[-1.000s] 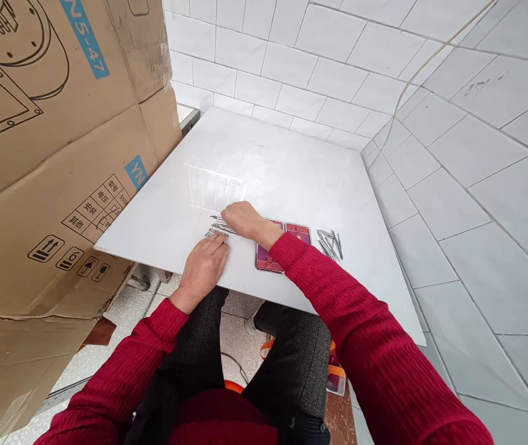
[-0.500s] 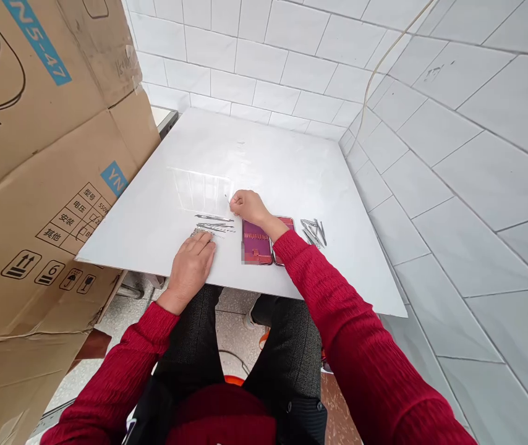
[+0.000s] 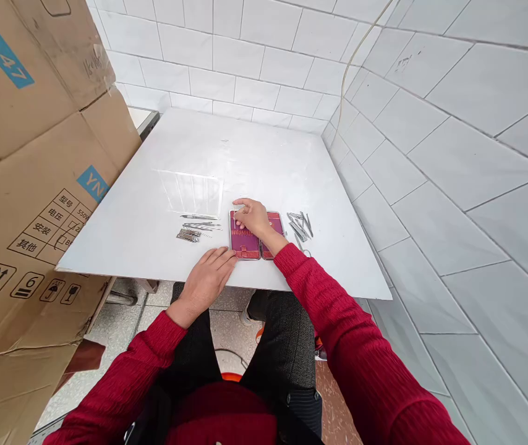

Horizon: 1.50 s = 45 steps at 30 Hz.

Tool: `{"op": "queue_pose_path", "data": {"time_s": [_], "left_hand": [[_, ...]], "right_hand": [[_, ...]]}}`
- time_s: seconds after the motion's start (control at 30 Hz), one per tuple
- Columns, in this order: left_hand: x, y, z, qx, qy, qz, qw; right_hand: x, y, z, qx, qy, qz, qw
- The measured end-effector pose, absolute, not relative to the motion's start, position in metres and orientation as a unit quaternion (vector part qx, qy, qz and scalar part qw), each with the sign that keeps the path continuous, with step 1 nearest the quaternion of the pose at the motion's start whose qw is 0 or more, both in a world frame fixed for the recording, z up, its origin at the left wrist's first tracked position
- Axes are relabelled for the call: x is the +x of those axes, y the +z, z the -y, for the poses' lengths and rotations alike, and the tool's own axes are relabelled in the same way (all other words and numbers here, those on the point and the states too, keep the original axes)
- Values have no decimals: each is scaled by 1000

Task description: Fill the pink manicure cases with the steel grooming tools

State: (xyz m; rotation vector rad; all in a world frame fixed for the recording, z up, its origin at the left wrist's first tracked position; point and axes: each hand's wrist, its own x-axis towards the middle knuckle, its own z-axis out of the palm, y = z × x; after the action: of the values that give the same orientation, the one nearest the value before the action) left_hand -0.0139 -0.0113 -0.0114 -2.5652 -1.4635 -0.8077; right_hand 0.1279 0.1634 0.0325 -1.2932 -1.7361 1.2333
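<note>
A small manicure case (image 3: 245,253), purple inside with red trim, lies spread on the white table. My right hand (image 3: 252,217) is over its left half, fingers pinched on a thin metal manicure tool (image 3: 235,217) held near the row of elastic loops. My left hand (image 3: 208,275) rests flat with fingers stretched out, fingertips at the case's near left edge. Left of the case lie several slim metal tools (image 3: 200,225) and nail clippers (image 3: 188,235). On its right are more metal tools (image 3: 300,226) and small scissors (image 3: 302,248).
The white table (image 3: 264,161) reaches back to a tiled wall (image 3: 236,62), with another tiled wall (image 3: 412,154) along the right. A large cardboard box (image 3: 46,167) stands at the left. A pale cable (image 3: 350,62) hangs in the far right corner.
My right hand has moved from beyond the case's far left corner to over its left half, bringing the thin tool. My left hand has shifted from the nail clippers to the case's edge.
</note>
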Motion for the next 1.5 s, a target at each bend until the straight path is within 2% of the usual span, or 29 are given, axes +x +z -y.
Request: {"op": "queue_pose_path", "data": {"time_s": [0.6,0.93,1.5], "left_hand": [[-15,-13,11,-838,-262,476,56],[-14,-11,12,-836,-265,474,81],[-13,-12,13,-836,-253,483,66]], "right_hand": [[117,29,-157,-509,454,662,311],[119,26,-155,-531,255,758,280],[122,15,-141,-524,200,780,278]]}}
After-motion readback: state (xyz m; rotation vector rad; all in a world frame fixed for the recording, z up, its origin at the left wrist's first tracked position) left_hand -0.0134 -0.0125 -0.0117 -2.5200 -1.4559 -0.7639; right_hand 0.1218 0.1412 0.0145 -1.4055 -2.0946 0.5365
